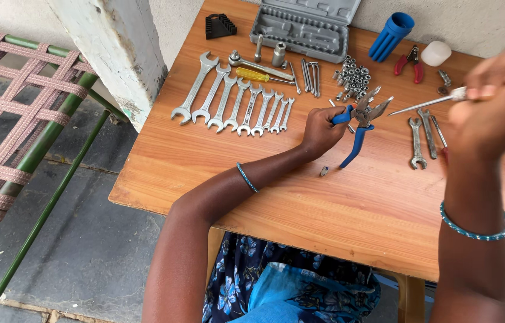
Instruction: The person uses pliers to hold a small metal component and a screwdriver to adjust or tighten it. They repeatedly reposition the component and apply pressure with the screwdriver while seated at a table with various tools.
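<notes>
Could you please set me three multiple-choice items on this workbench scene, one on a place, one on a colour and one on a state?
1. Where does the row of open-ended spanners lie?
A. On the wooden table, left of the left hand
B. Inside the grey case
C. On the woven cot

2. What colour are the handles of the pliers?
A. Red
B. Blue
C. Yellow

3. How does the grey tool case stand?
A. Shut
B. Open, with most moulded slots unfilled
C. Upside down

Answers:
1 A, the spanners are lined up on the tabletop beside the left hand.
2 B, blue grips show in that hand.
3 B, the lid is up and the slots show.
</notes>
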